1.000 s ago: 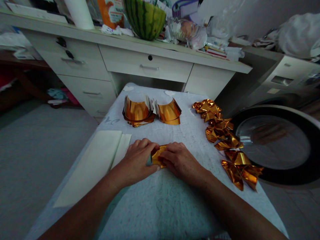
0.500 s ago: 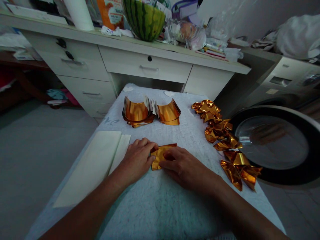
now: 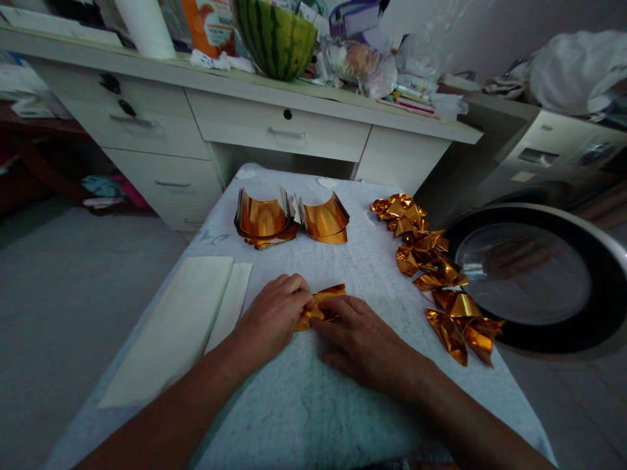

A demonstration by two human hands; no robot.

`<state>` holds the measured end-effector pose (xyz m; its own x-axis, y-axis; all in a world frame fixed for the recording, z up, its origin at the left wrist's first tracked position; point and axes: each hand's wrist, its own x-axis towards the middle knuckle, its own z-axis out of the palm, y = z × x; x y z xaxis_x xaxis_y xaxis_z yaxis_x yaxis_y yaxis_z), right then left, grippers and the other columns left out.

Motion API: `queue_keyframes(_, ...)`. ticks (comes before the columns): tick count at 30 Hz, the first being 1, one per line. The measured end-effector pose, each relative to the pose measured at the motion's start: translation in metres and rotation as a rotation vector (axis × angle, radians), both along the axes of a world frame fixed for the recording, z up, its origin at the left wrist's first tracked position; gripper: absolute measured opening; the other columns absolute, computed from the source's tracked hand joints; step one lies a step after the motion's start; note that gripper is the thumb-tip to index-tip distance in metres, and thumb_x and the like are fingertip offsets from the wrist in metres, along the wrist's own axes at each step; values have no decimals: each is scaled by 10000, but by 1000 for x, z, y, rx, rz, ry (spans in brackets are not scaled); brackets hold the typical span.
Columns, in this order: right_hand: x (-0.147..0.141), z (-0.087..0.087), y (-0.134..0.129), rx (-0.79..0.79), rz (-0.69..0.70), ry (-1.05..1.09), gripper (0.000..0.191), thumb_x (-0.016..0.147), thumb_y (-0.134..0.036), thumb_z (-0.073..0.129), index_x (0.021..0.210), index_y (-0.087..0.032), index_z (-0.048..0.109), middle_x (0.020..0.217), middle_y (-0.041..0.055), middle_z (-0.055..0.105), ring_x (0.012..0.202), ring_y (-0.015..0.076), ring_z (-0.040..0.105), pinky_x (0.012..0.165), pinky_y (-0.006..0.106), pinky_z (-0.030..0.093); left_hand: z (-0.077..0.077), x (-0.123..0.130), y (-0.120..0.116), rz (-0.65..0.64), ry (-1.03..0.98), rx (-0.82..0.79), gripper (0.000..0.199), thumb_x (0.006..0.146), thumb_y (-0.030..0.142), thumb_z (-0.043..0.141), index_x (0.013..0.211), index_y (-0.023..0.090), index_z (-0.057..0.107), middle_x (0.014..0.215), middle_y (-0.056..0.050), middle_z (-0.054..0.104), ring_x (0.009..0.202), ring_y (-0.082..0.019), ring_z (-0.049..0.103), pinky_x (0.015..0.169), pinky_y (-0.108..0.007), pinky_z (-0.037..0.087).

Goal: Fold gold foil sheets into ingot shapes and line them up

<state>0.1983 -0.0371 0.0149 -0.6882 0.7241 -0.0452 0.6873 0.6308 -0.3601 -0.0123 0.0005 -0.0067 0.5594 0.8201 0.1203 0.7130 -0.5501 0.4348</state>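
Note:
A small piece of gold foil paper (image 3: pixel 321 301) lies on the cloth-covered table between my hands. My left hand (image 3: pixel 281 310) is closed on its left end, thumb and fingers pinching the edge. My right hand (image 3: pixel 360 333) grips the right side, fingers bent over the foil and partly hiding it. Beyond them stand two stacks of curved gold foil sheets, a left stack (image 3: pixel 264 219) and a right stack (image 3: pixel 324 220). To the right runs a row of folded, crinkled gold foil pieces (image 3: pixel 424 254).
Folded white paper sheets (image 3: pixel 171 320) lie on the table's left side. Behind is a white drawer desk (image 3: pixel 284 130) bearing a cut watermelon (image 3: pixel 277 42) and clutter. A washing machine's open round door (image 3: pixel 526 277) stands close to the table's right edge.
The foil between my hands has gone from fairly flat to more creased and narrower. My left fingers have curled further over its left end. The whole view has shifted slightly.

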Motion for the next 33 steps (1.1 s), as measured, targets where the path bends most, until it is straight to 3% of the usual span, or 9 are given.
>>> queue_keyframes(7,0,2,-2,-9,-18,11,437,893,-317,627,1319,-237,574,1402,94,478,1302,269,403,1109,451,355,3,0,-3,109,143,105,197,886,114,524,938,195,695,998,-75,573,925,-252,521,810,-413,445)
queue_keyframes(10,-1,2,-2,-13,-21,11,439,897,-326,624,1325,-243,567,1401,97,476,1294,269,411,1106,458,356,7,-1,-2,87,169,27,193,912,148,500,912,189,688,893,-62,598,880,-245,554,790,-399,448)
queue_keyframes(16,-1,1,-2,-4,-24,16,442,897,-318,625,1329,-245,566,1408,97,464,1309,274,394,1113,460,348,12,-4,-2,96,49,-175,135,893,156,493,942,194,613,939,-44,615,908,-215,586,812,-346,453)
queue_keyframes(21,-1,-2,-1,2,-1,35,469,893,-303,622,1352,-241,544,1383,97,478,1291,275,410,1108,462,358,12,-8,-5,67,39,-191,148,839,260,595,968,198,555,974,-50,589,962,-250,552,851,-385,436)
queue_keyframes(33,3,-1,-2,30,51,25,466,923,-372,592,1375,-268,543,1383,123,473,1285,299,411,1076,493,370,14,-11,-4,40,35,-254,162,821,242,552,975,207,517,1009,-51,559,995,-251,520,873,-395,411)
